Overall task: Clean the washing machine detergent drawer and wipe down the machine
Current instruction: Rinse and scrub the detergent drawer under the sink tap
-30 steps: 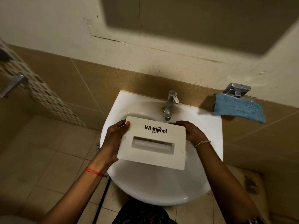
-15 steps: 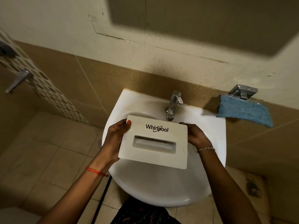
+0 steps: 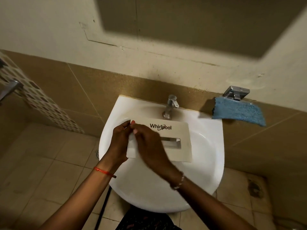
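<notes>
A white Whirlpool detergent drawer (image 3: pixel 180 130) is held front panel up over the white sink (image 3: pixel 213 146), just below the tap (image 3: pixel 169 105). My left hand (image 3: pixel 119 141) grips the drawer's left edge, thumb on the upper left corner. Across the left half of the panel lies my right hand (image 3: pixel 149 146), its fingers stretched toward that same corner and touching the surface; it looks motion-blurred. The recessed handle slot shows to the right of my right hand. The drawer's compartments behind the panel are hidden.
A blue microfibre cloth (image 3: pixel 239 112) hangs from a metal holder (image 3: pixel 235 92) on the tiled wall right of the sink. A floor drain (image 3: pixel 97 153) and a black hose (image 3: pixel 104 206) lie below the sink's left side. A metal handle (image 3: pixel 10 88) sticks out at far left.
My right hand left the drawer's right edge and swept left across the front panel to the upper left corner. My left hand kept its grip on the left edge.
</notes>
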`<state>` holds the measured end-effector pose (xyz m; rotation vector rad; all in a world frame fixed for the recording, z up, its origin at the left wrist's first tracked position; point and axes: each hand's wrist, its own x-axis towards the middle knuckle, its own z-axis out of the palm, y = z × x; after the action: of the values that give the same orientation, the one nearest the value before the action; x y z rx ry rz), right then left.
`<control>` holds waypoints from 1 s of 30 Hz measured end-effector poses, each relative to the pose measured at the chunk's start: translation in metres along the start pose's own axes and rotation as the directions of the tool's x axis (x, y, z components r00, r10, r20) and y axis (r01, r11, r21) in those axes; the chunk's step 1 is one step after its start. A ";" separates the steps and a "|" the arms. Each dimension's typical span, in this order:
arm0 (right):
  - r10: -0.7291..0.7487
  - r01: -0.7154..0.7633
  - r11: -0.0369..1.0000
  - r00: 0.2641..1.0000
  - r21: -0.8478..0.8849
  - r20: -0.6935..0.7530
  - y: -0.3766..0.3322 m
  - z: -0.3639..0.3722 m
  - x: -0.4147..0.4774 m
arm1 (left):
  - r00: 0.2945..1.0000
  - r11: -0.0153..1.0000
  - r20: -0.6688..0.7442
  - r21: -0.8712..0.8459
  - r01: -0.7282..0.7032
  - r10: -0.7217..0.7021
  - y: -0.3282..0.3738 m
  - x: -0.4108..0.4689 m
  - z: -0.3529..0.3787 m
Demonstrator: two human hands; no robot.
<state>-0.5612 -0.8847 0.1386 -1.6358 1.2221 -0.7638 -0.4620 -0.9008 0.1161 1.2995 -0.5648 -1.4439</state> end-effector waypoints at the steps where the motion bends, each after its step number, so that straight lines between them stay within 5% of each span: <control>1: -0.082 0.085 0.975 0.996 -0.204 0.024 0.005 0.013 -0.004 | 1.000 1.000 -0.015 -0.023 -0.003 0.003 0.001 0.002 0.001; 4: -0.276 0.249 0.759 0.960 -0.601 0.049 0.027 0.033 -0.011 | 0.998 0.999 -0.056 -0.034 0.025 -0.027 0.005 0.005 0.002; 10: -0.191 0.114 0.625 0.981 -0.772 -0.010 0.061 -0.011 -0.024 | 0.999 0.998 -0.007 -0.055 0.040 -0.041 0.001 0.006 0.000; 13: -0.144 0.014 0.638 0.984 -0.770 -0.102 0.078 -0.045 -0.030 | 0.998 0.998 -0.025 -0.027 0.053 -0.054 0.002 0.004 0.001; 16: -0.112 -0.048 0.742 0.974 -0.668 -0.195 0.090 -0.070 -0.037 | 0.997 0.998 -0.038 0.009 0.069 -0.069 0.000 0.001 0.005; 19: 0.217 -0.265 0.942 0.949 -0.205 -0.228 0.084 -0.091 -0.041 | 0.994 0.995 -0.048 0.009 0.096 -0.095 0.003 0.001 0.010; 21: 0.319 -0.320 0.947 0.935 0.016 -0.155 0.079 -0.100 -0.039 | 0.989 0.990 -0.051 0.000 0.140 -0.140 0.008 0.003 0.012; 25: 0.303 -0.299 0.953 0.927 0.051 -0.222 0.071 -0.103 -0.031 | 0.963 0.964 -0.049 0.007 0.266 -0.265 0.020 0.009 0.014; 30: 0.481 -0.440 0.863 0.865 0.246 -0.140 0.058 -0.111 -0.016 | 0.935 0.935 -0.055 0.023 0.353 -0.351 0.036 0.015 0.019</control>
<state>-0.6845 -0.9084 0.1280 -1.0487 1.5470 -0.7241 -0.4630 -0.9313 0.1465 1.5142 -0.3313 -1.6923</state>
